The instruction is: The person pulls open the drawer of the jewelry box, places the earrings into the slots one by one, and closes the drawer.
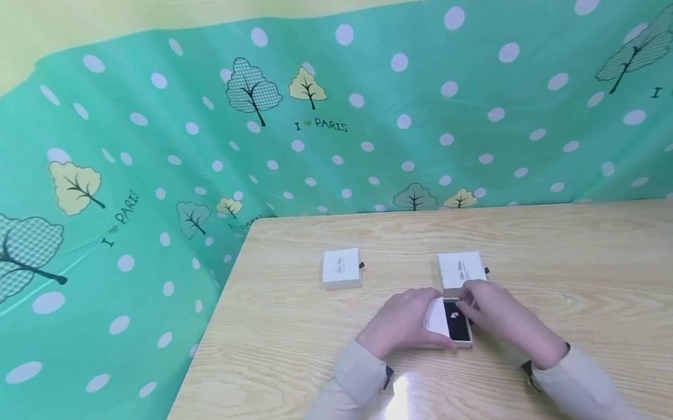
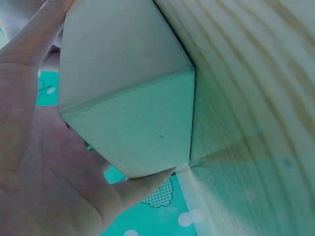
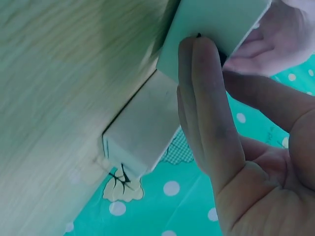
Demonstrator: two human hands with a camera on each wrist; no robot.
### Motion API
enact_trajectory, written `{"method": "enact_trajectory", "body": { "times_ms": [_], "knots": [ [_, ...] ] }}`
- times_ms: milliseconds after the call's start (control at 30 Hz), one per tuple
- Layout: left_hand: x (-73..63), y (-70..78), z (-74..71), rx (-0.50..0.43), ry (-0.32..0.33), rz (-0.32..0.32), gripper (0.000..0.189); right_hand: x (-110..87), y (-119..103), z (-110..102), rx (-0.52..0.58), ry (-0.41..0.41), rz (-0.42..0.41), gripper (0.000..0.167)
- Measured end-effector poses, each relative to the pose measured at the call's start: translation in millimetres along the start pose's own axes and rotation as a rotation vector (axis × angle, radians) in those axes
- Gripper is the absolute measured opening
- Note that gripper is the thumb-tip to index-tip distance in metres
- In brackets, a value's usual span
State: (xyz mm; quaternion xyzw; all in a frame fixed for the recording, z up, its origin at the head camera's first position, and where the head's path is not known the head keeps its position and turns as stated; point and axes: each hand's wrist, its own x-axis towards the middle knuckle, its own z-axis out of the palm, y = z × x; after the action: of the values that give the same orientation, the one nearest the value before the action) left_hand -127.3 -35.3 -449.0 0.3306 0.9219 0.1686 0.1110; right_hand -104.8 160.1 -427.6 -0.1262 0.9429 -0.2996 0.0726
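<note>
A small white jewelry box (image 1: 436,320) lies on the table with its drawer (image 1: 460,336) slid partly out to the right. Black lining fills the drawer, and a small shiny piece of jewelry (image 1: 455,315) sits on it, too small to tell its kind. My left hand (image 1: 398,322) grips the white sleeve between thumb and fingers; the left wrist view shows the sleeve's closed-looking end (image 2: 133,130) near the palm. At the drawer's outer end, my right hand (image 1: 499,312) pinches the end wall, fingers outside and thumb at the upper edge. A dark tab (image 3: 199,35) shows by the fingertips.
Just behind the held box stands a second white box (image 1: 460,268) with printed lettering and a black tab. A similar box (image 1: 341,266) lies farther left. A tiny shiny thing (image 1: 567,297) is on the wooden table (image 1: 275,342) at right. Patterned green cloth (image 1: 322,159) hangs behind.
</note>
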Motion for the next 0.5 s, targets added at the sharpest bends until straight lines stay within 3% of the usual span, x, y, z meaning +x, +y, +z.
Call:
{"method": "enact_trajectory", "body": {
  "times_ms": [200,500],
  "knots": [
    [1.5,-0.8,1.4,-0.002,0.009,0.011,0.088,2.1,-9,7,0.042,0.006,0.050,0.012],
    [0.7,-1.9,3.8,-0.013,0.017,0.007,0.084,4.1,-18,17,0.032,0.013,0.022,0.017]
  ]
}}
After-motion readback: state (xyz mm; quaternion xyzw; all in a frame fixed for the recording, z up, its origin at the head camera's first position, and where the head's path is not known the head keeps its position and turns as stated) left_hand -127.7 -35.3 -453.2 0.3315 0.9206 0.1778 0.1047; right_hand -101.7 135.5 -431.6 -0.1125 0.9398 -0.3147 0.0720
